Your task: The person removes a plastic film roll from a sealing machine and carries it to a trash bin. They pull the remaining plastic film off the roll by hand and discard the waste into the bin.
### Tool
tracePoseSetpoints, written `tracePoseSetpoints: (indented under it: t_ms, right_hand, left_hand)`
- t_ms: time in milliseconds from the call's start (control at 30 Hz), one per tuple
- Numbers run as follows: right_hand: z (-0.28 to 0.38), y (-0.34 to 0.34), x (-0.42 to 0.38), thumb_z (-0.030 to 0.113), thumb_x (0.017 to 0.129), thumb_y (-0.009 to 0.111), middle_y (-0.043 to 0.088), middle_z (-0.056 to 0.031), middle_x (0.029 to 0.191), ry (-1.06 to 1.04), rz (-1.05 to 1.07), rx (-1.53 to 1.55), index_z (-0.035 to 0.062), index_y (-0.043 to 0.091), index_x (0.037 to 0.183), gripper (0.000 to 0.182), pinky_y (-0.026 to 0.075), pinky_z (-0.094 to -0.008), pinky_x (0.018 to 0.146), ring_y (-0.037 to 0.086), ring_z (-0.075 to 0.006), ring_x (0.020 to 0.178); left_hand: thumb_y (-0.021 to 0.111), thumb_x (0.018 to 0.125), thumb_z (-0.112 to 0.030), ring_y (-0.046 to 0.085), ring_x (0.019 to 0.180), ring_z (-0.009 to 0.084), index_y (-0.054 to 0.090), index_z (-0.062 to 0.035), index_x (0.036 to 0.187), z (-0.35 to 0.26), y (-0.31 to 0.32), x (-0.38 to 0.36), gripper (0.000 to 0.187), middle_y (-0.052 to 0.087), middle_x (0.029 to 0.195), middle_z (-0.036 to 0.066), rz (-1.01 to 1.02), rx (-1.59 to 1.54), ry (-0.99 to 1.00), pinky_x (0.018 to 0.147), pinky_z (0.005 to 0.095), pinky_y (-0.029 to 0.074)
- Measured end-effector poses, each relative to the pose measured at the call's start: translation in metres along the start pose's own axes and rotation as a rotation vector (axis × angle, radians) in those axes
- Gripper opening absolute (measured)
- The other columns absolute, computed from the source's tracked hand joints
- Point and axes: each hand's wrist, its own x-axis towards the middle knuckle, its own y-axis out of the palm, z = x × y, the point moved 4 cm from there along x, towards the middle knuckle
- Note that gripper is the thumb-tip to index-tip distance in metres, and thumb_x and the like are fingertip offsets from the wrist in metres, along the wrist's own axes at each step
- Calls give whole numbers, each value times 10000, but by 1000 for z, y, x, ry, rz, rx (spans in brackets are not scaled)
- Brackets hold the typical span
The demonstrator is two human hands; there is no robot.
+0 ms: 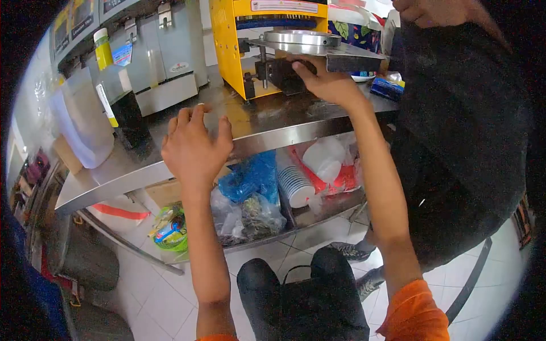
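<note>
A yellow sealing machine (230, 51) with a round metal ring (301, 38) on a flat metal tray (364, 51) stands on the steel counter (273, 120). My right hand (333, 85) reaches in at the tray's underside, beside the black block (278, 73) below it. Its thumb points up toward that block, and the other fingers are mostly hidden. My left hand (196, 145) is at the counter's front edge, palm down, with fingers and thumb apart and nothing in it.
Another person in dark clothes (455, 125) stands close on the right. A grey dispenser (170, 51) and a bottle with yellow contents (103, 50) are at the left. Stacked cups (296, 184), a blue plastic bag (250, 176) and clear bags (256, 216) lie on the lower shelf.
</note>
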Motion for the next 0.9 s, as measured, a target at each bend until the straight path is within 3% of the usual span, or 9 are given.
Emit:
tracePoseSetpoints:
  t_ms: [100,167,267,400,467,500,567,667,900]
  right_hand:
    - [-11,-8,-6,445,950,539,705,-130,1046,-42,-153,-56,148,696,1106,371,475,-413,925,637,-298,1065]
    - [0,-31,-17,320,900,625,700,-169,1041,197,-84,-22,104,701,1080,291,479,-393,894,654,-287,1028]
    - [-12,-44,-29,175,862,623,717,-155,991,134,-222,48,56,698,1055,239,488,-382,853,677,-279,942]
    - [-49,-43,-37,230,804,617,677,-231,1010,198,-237,327,-12,678,980,306,482,-446,833,645,-367,927]
    - [-71,-39,-44,181,826,606,692,-180,846,257,-267,267,-39,677,922,250,483,-378,729,646,-283,753]
    - [-63,-45,-45,181,826,606,692,-180,846,257,-270,267,-39,677,922,250,483,-378,729,646,-283,753]
    - [-40,-64,-50,132,856,575,665,-98,736,350,-385,650,-25,669,873,184,464,-315,672,597,-181,672]
    - [-32,-82,-56,81,872,545,631,-54,705,376,-437,454,-18,644,837,144,450,-281,664,558,-116,679]
    - [1,-99,-55,80,843,549,635,-88,713,146,-636,301,-15,625,799,129,466,-302,663,595,-181,659]
  left_hand:
    - [621,787,-400,621,968,272,685,-119,1060,3,3,0,397,650,983,62,21,-33,-11,776,437,492]
    - [619,789,-404,621,970,271,685,-117,1071,3,3,0,408,651,987,62,18,-20,-3,783,436,491]
    - [615,793,-408,621,968,270,686,-117,1076,3,2,0,412,653,996,63,32,-11,0,789,435,490]
    - [612,793,-405,624,955,273,687,-125,1062,2,3,-1,395,654,986,61,14,-19,7,785,435,490]
    - [612,793,-402,625,950,274,686,-129,1053,1,2,-1,384,653,974,61,24,-23,0,783,436,489]
    - [611,792,-398,625,945,275,685,-132,1044,1,1,-1,373,651,962,61,34,-27,-8,781,436,489]
    - [610,792,-396,626,946,275,682,-135,1036,0,0,-1,365,649,952,59,44,-25,-10,780,436,487]
    - [607,792,-393,626,944,275,676,-140,1021,1,1,-1,348,646,937,56,49,-35,-9,778,437,485]
    - [616,786,-375,623,947,279,662,-138,1008,1,0,-1,328,648,942,67,54,-58,-3,786,449,476]
